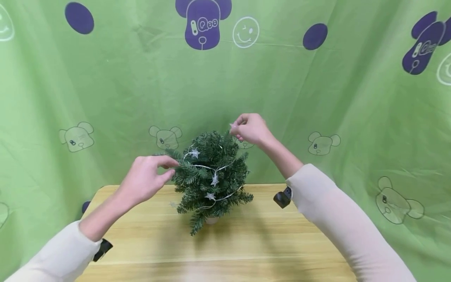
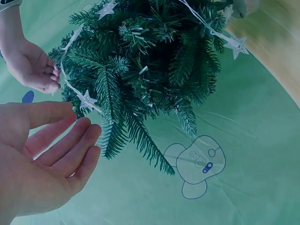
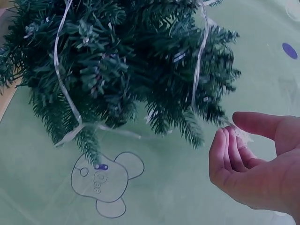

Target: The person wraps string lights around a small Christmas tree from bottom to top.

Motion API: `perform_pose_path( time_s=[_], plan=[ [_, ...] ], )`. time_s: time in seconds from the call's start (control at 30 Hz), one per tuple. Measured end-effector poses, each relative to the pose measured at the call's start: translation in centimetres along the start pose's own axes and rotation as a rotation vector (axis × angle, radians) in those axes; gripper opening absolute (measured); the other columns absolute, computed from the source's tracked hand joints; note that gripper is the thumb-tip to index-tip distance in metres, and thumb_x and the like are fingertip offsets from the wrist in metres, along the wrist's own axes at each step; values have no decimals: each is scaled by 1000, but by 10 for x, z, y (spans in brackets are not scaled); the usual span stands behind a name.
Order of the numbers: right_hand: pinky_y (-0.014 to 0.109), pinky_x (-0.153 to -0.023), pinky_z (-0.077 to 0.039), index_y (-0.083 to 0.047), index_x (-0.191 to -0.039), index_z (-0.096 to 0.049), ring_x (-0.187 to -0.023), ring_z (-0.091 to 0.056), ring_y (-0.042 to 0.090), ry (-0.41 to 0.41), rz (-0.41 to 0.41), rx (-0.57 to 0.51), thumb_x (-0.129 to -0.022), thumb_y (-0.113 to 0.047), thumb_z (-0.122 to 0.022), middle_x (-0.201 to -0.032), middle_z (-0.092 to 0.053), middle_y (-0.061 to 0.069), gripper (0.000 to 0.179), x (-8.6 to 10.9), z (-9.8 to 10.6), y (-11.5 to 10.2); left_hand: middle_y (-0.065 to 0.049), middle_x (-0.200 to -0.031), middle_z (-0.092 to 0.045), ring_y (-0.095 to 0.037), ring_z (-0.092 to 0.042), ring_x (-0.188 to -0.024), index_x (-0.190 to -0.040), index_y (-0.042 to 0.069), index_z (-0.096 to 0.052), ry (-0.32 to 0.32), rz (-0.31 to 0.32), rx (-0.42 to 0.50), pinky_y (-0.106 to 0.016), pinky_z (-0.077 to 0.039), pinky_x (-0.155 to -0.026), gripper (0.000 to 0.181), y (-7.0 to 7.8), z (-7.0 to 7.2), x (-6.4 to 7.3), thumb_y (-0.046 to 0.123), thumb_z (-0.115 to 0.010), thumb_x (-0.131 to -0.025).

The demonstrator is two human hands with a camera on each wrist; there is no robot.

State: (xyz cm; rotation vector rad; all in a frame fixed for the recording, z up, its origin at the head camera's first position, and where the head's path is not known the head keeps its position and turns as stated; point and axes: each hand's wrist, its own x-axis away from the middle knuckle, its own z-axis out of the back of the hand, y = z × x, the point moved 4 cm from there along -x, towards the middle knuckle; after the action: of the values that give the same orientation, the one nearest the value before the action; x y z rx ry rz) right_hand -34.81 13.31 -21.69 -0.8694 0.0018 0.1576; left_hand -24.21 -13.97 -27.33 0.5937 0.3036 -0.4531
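A small artificial Christmas tree (image 1: 211, 172) stands upright on the table, wound with a clear string of star lights (image 1: 195, 153). At its upper right, my right hand (image 1: 251, 129) pinches one star (image 3: 242, 135) of the string between thumb and fingers. My left hand (image 1: 142, 178) is at the tree's left side, its fingertips by a branch (image 2: 110, 98), with a gap between thumb and index finger. Close to those fingertips, another star (image 2: 86, 100) hangs on the wire. Whether the left fingertips touch the branch, I cannot tell.
The light wood table (image 1: 141, 246) carries the tree in its pale pot (image 1: 211, 220). A green printed curtain (image 1: 282, 90) hangs behind and around the table. One star (image 2: 236, 45) sticks out from the tree's side on its wire.
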Motion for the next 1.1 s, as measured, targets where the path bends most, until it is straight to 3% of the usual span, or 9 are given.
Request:
perform_pose_path(
  time_s=[0.07,0.2,0.33,0.43,0.57,0.67,0.93,1.1],
  plan=[
    [21,-60,-50,-6,-104,-67,-71,-62,13,18,17,45,-88,-10,-72,-99,-72,13,18,-2,-5,-5,-12,-111,-77,-13,-70,-71,-111,7,-76,3,2,-2,-27,-54,-60,20,-1,2,1,8,-70,-92],
    [23,-57,-47,-7,-105,-68,-72,-60,16,39,39,90,-86,-8,-73,-99,-74,12,20,-3,-12,-10,-12,-111,-77,-18,-73,-80,-111,7,-76,3,9,-1,-26,-54,-59,20,-1,3,2,8,-70,-92],
    [24,-55,-47,-9,-108,-68,-71,-62,18,65,60,125,-86,-6,-72,-100,-75,11,22,-2,-17,-12,-13,-111,-77,-14,-66,-62,-112,7,-75,-17,32,16,-24,-48,-48,20,-3,3,3,8,-70,-92],
    [24,-53,-48,-8,-108,-68,-70,-65,20,78,93,143,-86,-4,-71,-98,-76,12,23,0,-20,-13,-14,-111,-76,-12,-52,-46,-113,7,-75,-27,46,20,-24,-42,-43,21,-4,4,4,8,-69,-93],
    [25,-54,-51,-7,-107,-69,-74,-67,22,82,123,154,-86,-2,-69,-100,-76,13,22,3,-23,-13,-15,-112,-76,-10,-49,-44,-112,7,-75,-15,43,8,-24,-41,-42,21,-5,8,4,9,-69,-93],
    [28,-59,-54,-9,-107,-70,-80,-69,24,84,130,149,-86,-3,-69,-101,-76,12,21,4,-25,-14,-14,-112,-76,-8,-58,-52,-113,7,-75,-17,45,8,-25,-43,-44,21,-6,9,4,10,-69,-93],
    [41,-82,-58,-10,-102,-73,-92,-72,25,64,169,158,-85,-3,-70,-100,-77,9,18,11,-27,-18,-13,-109,-77,-19,-73,-75,-112,6,-75,-9,41,-14,-33,-58,-64,20,-11,7,5,10,-69,-93],
    [42,-86,-59,-9,-102,-73,-90,-73,25,66,202,170,-86,-3,-70,-98,-77,10,17,13,-30,-18,-12,-108,-77,-26,-75,-90,-111,6,-76,-5,42,-16,-41,-62,-79,19,-14,6,7,10,-70,-93]
  ],
)
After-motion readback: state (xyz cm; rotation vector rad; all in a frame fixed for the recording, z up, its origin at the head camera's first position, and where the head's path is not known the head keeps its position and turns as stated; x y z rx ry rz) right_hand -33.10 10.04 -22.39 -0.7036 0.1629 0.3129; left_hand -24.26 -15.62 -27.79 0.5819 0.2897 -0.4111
